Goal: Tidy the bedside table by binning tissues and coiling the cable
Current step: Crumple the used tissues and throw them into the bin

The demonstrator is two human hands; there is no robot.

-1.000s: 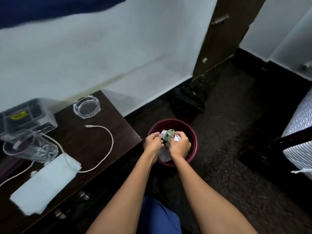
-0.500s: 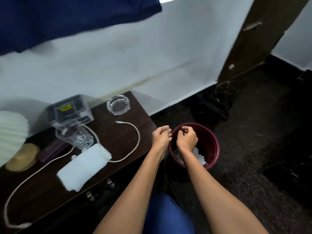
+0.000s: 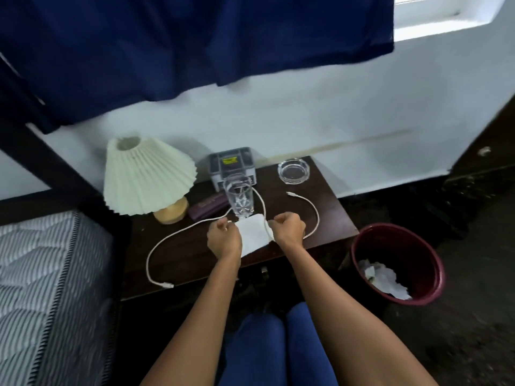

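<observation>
A long white cable [image 3: 156, 246] snakes across the dark bedside table [image 3: 331, 215], one plug near the front edge, the other toward the ashtray. My left hand [image 3: 223, 238] pinches the cable left of a white folded cloth [image 3: 255, 235]. My right hand [image 3: 288, 228] is closed on the cable at the cloth's right edge. A maroon bin [image 3: 434, 274] stands on the floor to the right, with crumpled white tissues [image 3: 386, 280] inside.
On the table stand a pleated cream lamp [image 3: 145, 179], a clear drinking glass [image 3: 239, 199], a purple case [image 3: 209, 208], a grey box [image 3: 231, 165] and a glass ashtray [image 3: 293, 171]. A striped mattress [image 3: 41, 288] lies to the left. Blue curtain [image 3: 167, 45] hangs above.
My hands left the bin, where the tissues now lie, and moved left to the table. Both now grip the cable at the cloth. The view swung left.
</observation>
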